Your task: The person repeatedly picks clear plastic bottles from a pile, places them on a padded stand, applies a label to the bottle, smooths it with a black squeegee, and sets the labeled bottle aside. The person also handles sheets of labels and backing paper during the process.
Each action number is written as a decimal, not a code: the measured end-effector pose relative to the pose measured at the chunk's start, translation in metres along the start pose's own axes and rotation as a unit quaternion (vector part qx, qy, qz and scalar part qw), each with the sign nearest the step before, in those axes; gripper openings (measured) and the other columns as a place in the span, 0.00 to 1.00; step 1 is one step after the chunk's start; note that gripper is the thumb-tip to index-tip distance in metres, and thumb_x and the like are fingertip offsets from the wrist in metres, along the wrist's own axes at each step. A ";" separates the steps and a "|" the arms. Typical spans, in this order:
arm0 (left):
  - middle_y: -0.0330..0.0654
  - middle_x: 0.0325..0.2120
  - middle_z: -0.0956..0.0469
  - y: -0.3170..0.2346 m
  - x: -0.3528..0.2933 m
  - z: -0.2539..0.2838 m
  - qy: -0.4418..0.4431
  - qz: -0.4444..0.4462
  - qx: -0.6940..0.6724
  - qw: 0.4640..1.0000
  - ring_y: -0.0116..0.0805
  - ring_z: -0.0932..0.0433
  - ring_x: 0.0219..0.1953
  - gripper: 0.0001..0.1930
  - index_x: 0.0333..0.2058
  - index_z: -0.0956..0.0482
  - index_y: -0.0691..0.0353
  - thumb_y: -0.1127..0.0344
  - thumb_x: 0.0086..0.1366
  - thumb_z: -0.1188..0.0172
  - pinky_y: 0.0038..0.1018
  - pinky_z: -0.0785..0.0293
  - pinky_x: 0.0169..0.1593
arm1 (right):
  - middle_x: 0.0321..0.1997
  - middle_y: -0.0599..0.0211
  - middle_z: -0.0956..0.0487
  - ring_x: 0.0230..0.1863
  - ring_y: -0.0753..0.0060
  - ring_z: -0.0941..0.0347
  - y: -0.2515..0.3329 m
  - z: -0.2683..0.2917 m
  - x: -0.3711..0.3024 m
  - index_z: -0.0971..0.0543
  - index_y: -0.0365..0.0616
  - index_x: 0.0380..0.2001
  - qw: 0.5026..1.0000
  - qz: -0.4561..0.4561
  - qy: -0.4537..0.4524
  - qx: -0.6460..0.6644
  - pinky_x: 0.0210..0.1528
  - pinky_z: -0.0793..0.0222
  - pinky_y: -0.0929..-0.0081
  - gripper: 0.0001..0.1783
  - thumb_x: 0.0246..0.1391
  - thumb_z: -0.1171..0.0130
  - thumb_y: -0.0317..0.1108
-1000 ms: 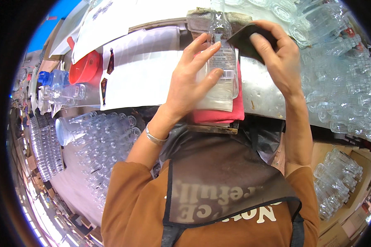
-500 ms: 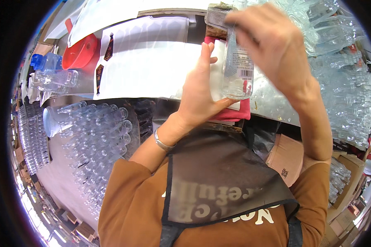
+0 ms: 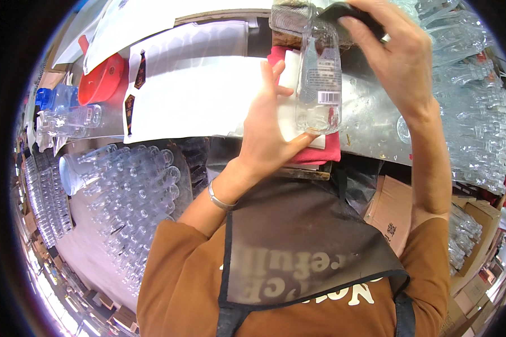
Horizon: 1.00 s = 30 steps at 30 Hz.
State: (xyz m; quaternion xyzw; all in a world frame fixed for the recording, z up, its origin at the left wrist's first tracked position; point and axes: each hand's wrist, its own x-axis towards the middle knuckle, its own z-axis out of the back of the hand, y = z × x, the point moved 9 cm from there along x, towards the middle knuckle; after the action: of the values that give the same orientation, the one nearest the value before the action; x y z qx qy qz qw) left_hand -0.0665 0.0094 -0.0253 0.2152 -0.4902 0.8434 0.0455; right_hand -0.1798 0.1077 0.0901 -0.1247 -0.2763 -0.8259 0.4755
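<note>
A clear plastic bottle [image 3: 319,78] with a label stands upright in front of me, above the metal table [image 3: 371,121]. My left hand [image 3: 270,135] supports it from below, thumb under its base and fingers spread along its left side. My right hand [image 3: 391,53] reaches over the bottle's top and grips a dark flat object [image 3: 348,12] there; the bottle's neck is hidden beneath it. A red cloth [image 3: 317,153] with a white sheet on it lies under the bottle.
White label sheets [image 3: 191,95] cover the table on the left, beside a red bowl [image 3: 98,78] and a lying bottle [image 3: 73,119]. Bags of several clear bottles [image 3: 129,191] fill the left; more bottles [image 3: 466,101] pile up right. Cardboard boxes [image 3: 393,210] stand below.
The bottle and both hands have stayed together while the view shifted; my right hand now sits higher over the bottle's top, and my left hand's thumb has slid under its base.
</note>
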 end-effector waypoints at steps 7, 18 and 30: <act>0.58 0.66 0.38 -0.007 0.001 -0.001 0.027 -0.019 0.012 0.999 0.47 0.23 0.49 0.65 0.71 0.66 0.74 0.73 0.43 0.25 0.36 0.23 0.52 | 0.32 0.63 0.18 0.34 0.63 0.20 -0.012 -0.004 -0.020 0.17 0.44 0.38 0.998 -0.038 0.013 0.039 0.36 0.24 0.67 0.13 0.45 0.31 0.27; 0.51 0.60 0.30 0.002 0.006 -0.002 0.075 0.015 0.002 0.997 0.42 0.25 0.53 0.50 0.69 0.44 0.67 0.76 0.47 0.30 0.35 0.27 0.57 | 0.36 0.65 0.19 0.34 0.61 0.21 -0.026 0.004 -0.055 0.20 0.42 0.32 0.975 0.034 -0.162 0.148 0.37 0.24 0.71 0.12 0.40 0.33 0.25; 0.51 0.53 0.28 0.006 0.003 -0.003 0.079 0.028 -0.003 0.996 0.42 0.25 0.50 0.47 0.67 0.41 0.67 0.77 0.46 0.31 0.33 0.28 0.55 | 0.36 0.57 0.18 0.38 0.55 0.20 -0.001 -0.006 -0.094 0.18 0.42 0.39 0.961 0.010 -0.057 0.269 0.42 0.23 0.65 0.14 0.45 0.32 0.27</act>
State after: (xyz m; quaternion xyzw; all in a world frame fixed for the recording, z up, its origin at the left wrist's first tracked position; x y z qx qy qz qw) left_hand -0.0719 0.0083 -0.0301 0.1341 -0.4937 0.8571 0.0610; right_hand -0.1319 0.1716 0.0410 -0.0418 -0.5140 -0.7076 0.4831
